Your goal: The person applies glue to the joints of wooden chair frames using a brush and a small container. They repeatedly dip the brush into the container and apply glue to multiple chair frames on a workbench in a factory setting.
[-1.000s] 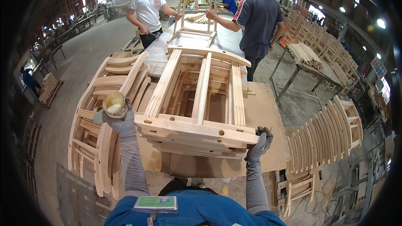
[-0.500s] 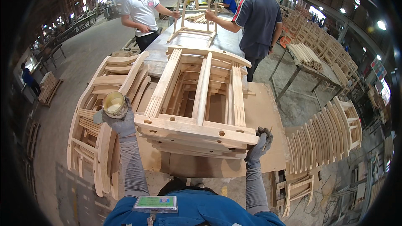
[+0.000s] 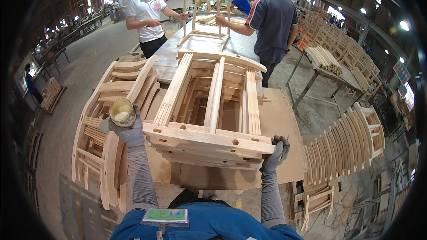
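Observation:
My left hand (image 3: pixel 130 134), in a grey glove, holds a round pot (image 3: pixel 122 111) with pale liquid in it, beside the left end of the wooden frame. In front of me lies a stack of light wooden frames; the top frame (image 3: pixel 208 137) has a curved front rail with several oval holes and a round bar across its middle. My right hand (image 3: pixel 275 154), gloved too, has its fingers closed around the right end of that front rail. The palm side of the right hand is hidden.
Brown cardboard (image 3: pixel 280 124) lies under the stack. More frames (image 3: pixel 104 151) lean at left, and curved wooden parts (image 3: pixel 338 146) stand at right. Across the metal table (image 3: pixel 178 64), two people hold a chair frame (image 3: pixel 204 35). Wooden sticks (image 3: pixel 324 60) rest on a side table.
My hands and the frame stay almost still. The person in white across the table has raised the lower hand and straightened slightly; the other person's head has turned.

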Motion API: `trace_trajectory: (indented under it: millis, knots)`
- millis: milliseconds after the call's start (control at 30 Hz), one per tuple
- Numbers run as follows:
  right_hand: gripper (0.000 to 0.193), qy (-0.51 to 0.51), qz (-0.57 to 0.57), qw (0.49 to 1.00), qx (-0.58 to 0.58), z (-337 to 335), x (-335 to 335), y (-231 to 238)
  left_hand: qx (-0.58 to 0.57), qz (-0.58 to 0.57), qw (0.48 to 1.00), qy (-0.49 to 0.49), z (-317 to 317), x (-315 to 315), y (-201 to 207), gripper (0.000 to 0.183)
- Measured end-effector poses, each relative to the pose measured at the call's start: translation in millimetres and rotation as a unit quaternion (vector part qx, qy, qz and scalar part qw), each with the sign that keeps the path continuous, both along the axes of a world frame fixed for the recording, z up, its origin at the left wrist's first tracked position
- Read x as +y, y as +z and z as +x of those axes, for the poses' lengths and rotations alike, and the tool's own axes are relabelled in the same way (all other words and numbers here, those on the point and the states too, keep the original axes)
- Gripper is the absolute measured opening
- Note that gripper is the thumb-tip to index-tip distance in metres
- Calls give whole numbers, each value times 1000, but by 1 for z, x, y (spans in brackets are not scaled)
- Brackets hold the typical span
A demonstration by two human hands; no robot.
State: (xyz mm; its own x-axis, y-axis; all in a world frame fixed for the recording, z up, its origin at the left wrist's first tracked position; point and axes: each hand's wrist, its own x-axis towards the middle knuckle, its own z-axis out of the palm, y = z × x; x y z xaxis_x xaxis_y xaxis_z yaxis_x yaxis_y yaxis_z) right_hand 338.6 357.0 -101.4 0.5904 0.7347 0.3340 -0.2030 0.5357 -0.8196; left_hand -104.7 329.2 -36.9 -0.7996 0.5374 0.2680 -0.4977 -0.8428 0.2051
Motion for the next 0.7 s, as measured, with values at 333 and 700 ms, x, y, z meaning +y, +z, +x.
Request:
trace_trajectory:
  millis: [333, 700]
  knots:
    - [23, 0, -4, 1000, -13, 1, -2, 2, -74, 7, 995, -61, 13, -5, 15, 34]
    - [23, 0, -2, 1000, -8, 1, 0, 0, -86, -18, 995, -40, 11, -2, 13, 38]
